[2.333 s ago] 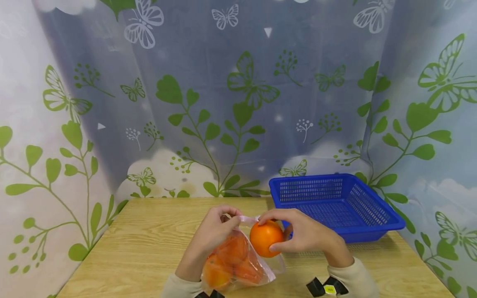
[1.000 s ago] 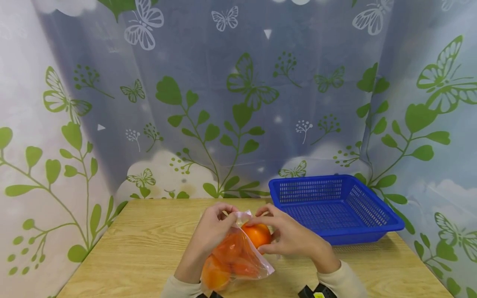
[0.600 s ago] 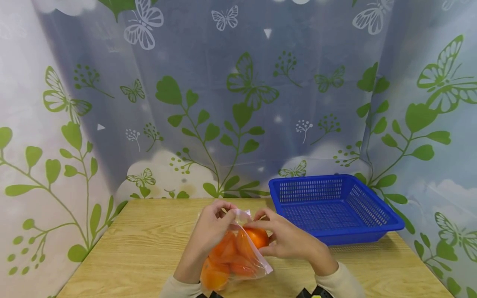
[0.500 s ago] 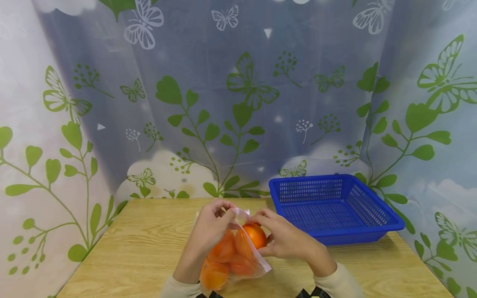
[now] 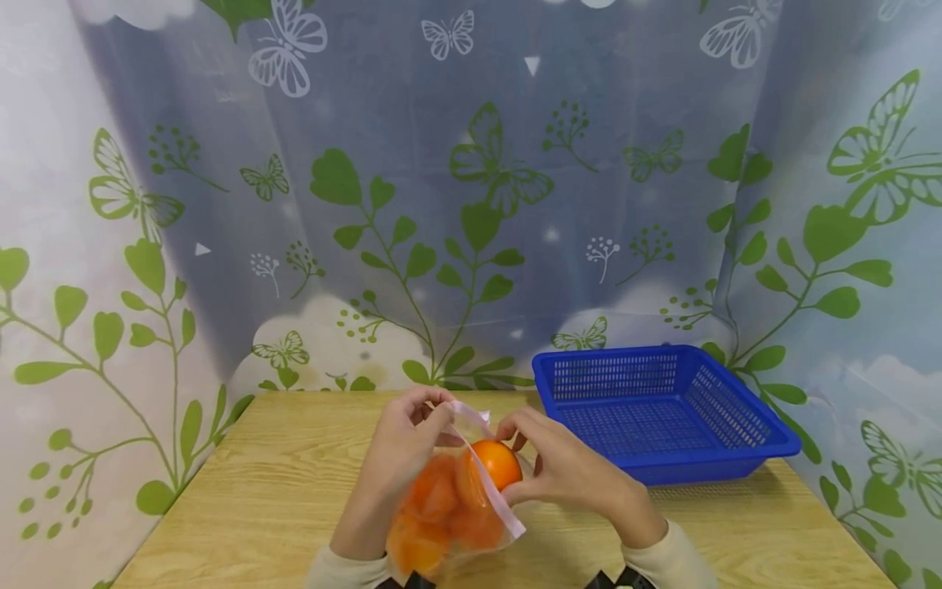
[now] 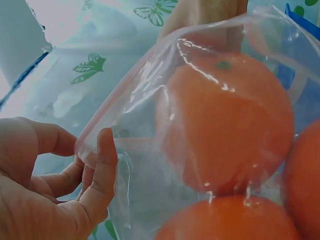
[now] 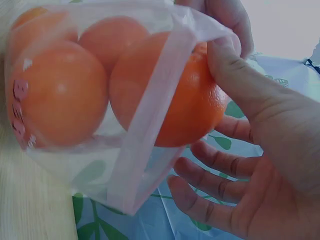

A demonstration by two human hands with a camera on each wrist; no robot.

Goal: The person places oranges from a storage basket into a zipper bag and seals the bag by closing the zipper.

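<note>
My left hand (image 5: 401, 446) pinches the pink-edged mouth of a clear plastic zip bag (image 6: 142, 157) between thumb and fingers. Several oranges (image 5: 419, 544) lie inside the bag, seen blurred through the film. Another orange (image 7: 195, 107) sits partly within the mouth, its outer side bare beyond the pink strip. Around that bare side curls my right hand (image 5: 562, 466), with the thumb against the peel near the bag's rim. In the right wrist view, the lower fingers of this hand (image 7: 270, 145) stand a little off the fruit. Small pinkish printed figures show on the bag.
A blue slotted plastic basket (image 5: 662, 470) stands at the right rear of the wooden table (image 5: 294, 458), just beyond my right hand. Behind and at both sides hangs a cloth (image 5: 412, 123) printed with leaves and butterflies.
The orange in my right hand has moved left from outside the bag to partly inside its mouth. My left hand has shifted slightly left, still pinching the edge; the bag mouth has widened.
</note>
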